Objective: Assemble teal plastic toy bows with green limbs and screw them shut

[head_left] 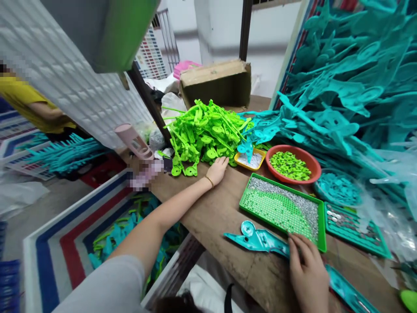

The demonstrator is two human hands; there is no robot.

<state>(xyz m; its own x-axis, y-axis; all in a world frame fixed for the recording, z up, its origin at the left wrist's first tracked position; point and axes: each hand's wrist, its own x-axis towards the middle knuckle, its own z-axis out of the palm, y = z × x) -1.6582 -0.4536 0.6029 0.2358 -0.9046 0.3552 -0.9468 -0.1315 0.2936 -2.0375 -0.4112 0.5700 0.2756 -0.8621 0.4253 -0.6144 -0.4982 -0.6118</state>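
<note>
A long teal plastic part [260, 241] with a round disc at one end lies across the near side of the table. My right hand [308, 271] is over its middle, fingers bent and closed on it, hiding that stretch. The fingertips are close to the near rim of a green perforated tray [246, 208] holding small silver pieces. My left hand [216, 171] reaches forward, fingers stretched out, at the near edge of a heap of bright green plastic parts [208, 134]. Just right of it stands a yellow dish [237, 161] of small pale pieces, with a teal part standing in it.
A red bowl [317, 174] holds small green pieces. Large teal parts [342, 91] pile up at right, beside a smaller teal tray [374, 245]. Behind the green heap lies a cardboard box [211, 78]. A striped crate [54, 261] stands lower left; a person in yellow [29, 102] is beyond.
</note>
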